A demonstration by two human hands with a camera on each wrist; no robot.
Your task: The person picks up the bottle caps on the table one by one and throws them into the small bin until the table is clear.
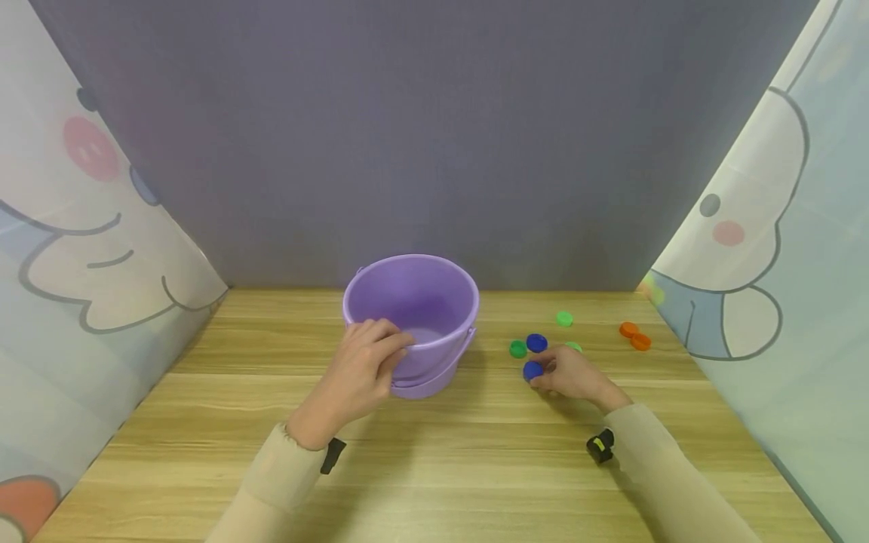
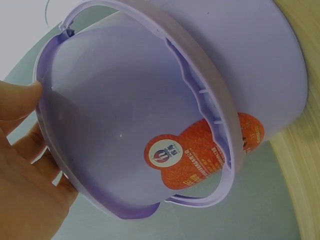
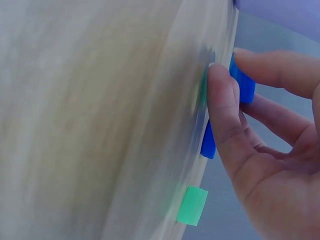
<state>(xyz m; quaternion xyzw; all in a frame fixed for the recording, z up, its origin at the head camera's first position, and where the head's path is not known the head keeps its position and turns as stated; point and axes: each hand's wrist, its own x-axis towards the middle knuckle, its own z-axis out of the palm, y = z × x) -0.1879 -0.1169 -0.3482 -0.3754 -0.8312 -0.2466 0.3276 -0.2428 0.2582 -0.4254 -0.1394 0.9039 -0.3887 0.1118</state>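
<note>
The purple bucket (image 1: 434, 365) stood on the counter (image 1: 489, 467), mouth upward, its long axis roughly vertical; the left hand (image 1: 360, 367) clamped its near-left edge between thumb and fingers. To the bucket's right, the right hand (image 1: 572, 372) pinched a blue cap (image 1: 532, 369), round face up, beside a second blue cap (image 1: 536, 343) and a dark green cap (image 1: 518, 349). Farther right of the bucket lay orange caps (image 1: 629, 329). The bucket's orange-red sticker (image 2: 189, 156) bore a white circular logo (image 2: 165, 153); its small print was illegible.
</note>
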